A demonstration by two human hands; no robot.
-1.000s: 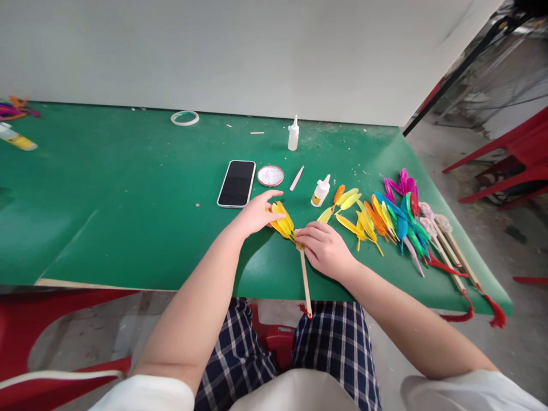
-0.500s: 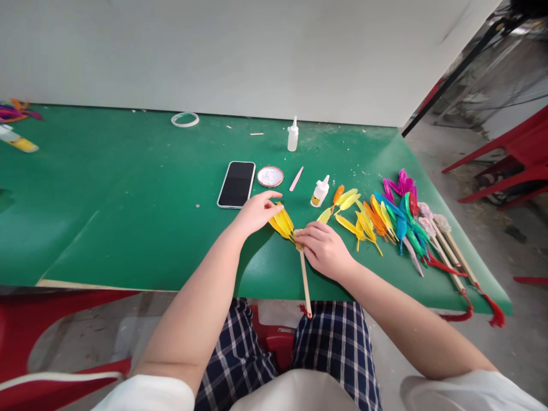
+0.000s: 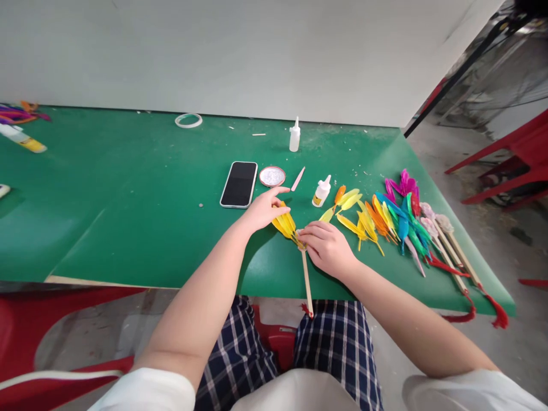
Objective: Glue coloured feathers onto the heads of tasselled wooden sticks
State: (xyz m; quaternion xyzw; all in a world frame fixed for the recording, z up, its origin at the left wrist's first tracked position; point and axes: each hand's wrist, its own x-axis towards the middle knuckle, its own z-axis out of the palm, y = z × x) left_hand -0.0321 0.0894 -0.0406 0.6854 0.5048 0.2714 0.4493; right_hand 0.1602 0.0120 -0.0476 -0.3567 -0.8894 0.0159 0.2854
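Observation:
My left hand is at the tips of several yellow feathers, its thumb laid over them and its index finger stretched out. Part of its grip is hidden behind the feathers. The feathers fan up and left from the head of a wooden stick. At that head, my right hand is closed, with fingertips pressed on the feather bases. A red tassel hangs at the stick's lower end, past the table edge. Just beyond my right hand lie loose yellow feathers and a white glue bottle.
On the green table lie a phone, a round lid, pink tweezers, a tape roll and another bottle. Coloured feathers and tasselled sticks are at the right. A red chair stands at the left.
My left thumb and index finger have come somewhat closer together at the feather tips. My right hand stays on the stick's head. The view has shifted slightly.

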